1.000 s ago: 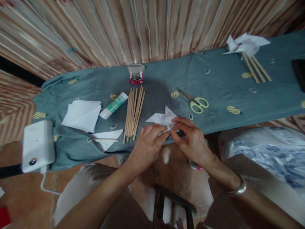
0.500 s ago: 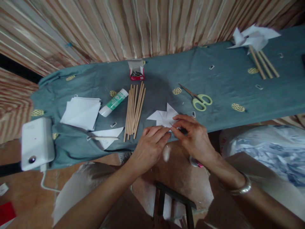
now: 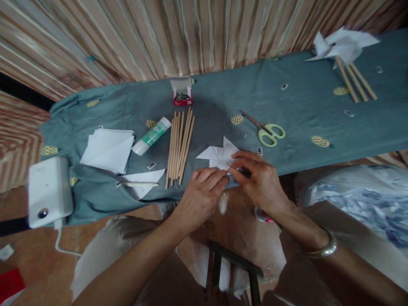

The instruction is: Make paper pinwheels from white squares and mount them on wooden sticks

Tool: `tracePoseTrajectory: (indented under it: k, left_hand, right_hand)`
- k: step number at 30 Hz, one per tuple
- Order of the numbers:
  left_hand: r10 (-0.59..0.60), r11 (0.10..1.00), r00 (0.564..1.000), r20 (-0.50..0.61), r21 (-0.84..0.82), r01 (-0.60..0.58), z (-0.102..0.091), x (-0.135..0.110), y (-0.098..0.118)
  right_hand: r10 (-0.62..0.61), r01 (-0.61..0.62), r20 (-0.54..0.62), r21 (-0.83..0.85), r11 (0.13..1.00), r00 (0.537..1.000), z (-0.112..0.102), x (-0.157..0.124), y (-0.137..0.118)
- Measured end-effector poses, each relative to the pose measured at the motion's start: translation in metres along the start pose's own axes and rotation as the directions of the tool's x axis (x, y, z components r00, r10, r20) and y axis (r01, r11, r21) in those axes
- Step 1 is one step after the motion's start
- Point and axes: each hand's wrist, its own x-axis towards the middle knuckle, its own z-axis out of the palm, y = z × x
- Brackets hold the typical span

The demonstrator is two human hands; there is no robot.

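A folded white paper pinwheel shape (image 3: 218, 154) lies near the front edge of the blue-grey cloth-covered table (image 3: 302, 110). My left hand (image 3: 200, 191) rests on its near part with fingers stretched together and pressing down. My right hand (image 3: 255, 176) pinches the paper's near corner with bent fingers. A bundle of several wooden sticks (image 3: 180, 146) lies just left of my hands.
Green-handled scissors (image 3: 267, 131) lie right of the paper. A glue stick (image 3: 151, 136), a stack of white paper squares (image 3: 108, 148), a red box of pins (image 3: 182, 97), a white device (image 3: 49, 191), and finished pinwheels on sticks (image 3: 342, 49) at far right.
The view has shifted slightly; both hands stay on the paper, with the right-hand fingers working a little at its near corner.
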Motion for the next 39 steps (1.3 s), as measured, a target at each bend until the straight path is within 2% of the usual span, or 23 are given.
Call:
tracePoseTrajectory:
  k: [24,39]
  left_hand:
    - [-0.005,0.999,0.999,0.038,0.035,0.003,-0.0009,0.0009,0.0009]
    - [0.007,0.999,1.0,0.004,0.046,-0.007,-0.0007,0.0027,0.0027]
  right_hand:
    - [0.009,-0.009,0.004,-0.035,0.999,1.0,0.0026,0.0033,0.0013]
    - [0.014,-0.014,0.012,-0.02,1.0,1.0,0.0011,0.0019,0.0014]
